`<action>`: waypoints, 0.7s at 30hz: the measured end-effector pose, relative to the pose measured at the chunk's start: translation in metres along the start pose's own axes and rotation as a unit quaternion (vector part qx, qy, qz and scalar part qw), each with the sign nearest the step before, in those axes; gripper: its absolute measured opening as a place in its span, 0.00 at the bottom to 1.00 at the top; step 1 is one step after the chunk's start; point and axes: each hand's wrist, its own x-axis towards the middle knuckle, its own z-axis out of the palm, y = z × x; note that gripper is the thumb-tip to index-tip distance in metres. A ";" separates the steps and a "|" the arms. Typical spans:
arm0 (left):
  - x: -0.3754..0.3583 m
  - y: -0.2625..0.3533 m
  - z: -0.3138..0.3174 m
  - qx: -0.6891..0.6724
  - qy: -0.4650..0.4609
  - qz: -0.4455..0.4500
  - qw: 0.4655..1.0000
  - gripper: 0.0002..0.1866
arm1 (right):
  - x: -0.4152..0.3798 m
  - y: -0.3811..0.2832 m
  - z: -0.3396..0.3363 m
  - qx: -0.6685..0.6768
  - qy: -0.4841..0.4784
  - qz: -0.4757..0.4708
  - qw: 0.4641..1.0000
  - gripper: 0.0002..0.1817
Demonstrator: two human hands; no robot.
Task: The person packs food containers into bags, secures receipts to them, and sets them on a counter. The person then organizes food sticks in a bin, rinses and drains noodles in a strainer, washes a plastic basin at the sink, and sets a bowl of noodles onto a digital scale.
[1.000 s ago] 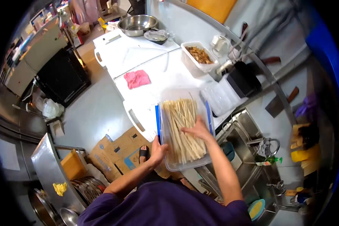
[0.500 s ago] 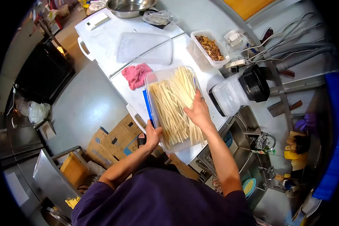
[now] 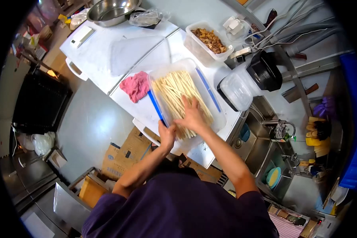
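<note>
A clear plastic box [image 3: 219, 123] with blue side strips stands on the white worktop in front of me. Long pale strips [image 3: 177, 85] lie lengthwise in it, gathered toward its left side, leaving bare floor along the right. My left hand [image 3: 167, 135] grips the near left wall of the box beside the blue strip. Resting on the pale strips, my right hand [image 3: 193, 117] has its fingers spread, its thumb pointing toward my left hand.
A crumpled pink cloth [image 3: 135, 86] lies left of the box, with a translucent lid [image 3: 139, 55] behind. Farther back stand a tub of brown pieces [image 3: 208, 39] and a steel bowl [image 3: 113, 12]. To the right are a clear-and-black container [image 3: 238, 93] and a sink [image 3: 248, 148].
The pale strips have shifted left inside the box, baring its right side. My right hand has moved left and nearer my left hand, which still holds the box wall.
</note>
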 end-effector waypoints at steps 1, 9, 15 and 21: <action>-0.005 0.003 -0.007 0.037 -0.020 -0.018 0.999 0.18 | 0.000 -0.003 0.015 -0.017 -0.021 0.043 0.999 0.60; 0.001 -0.026 -0.014 0.088 0.024 0.010 0.996 0.18 | 0.063 0.069 0.012 0.035 0.039 -0.096 0.994 0.34; 0.010 -0.066 -0.020 0.137 0.049 0.024 0.989 0.17 | 0.048 0.082 0.010 0.221 0.002 -0.119 0.968 0.30; -0.001 -0.051 -0.009 0.171 0.039 -0.032 0.984 0.22 | 0.048 0.039 0.024 0.038 0.021 0.039 0.998 0.61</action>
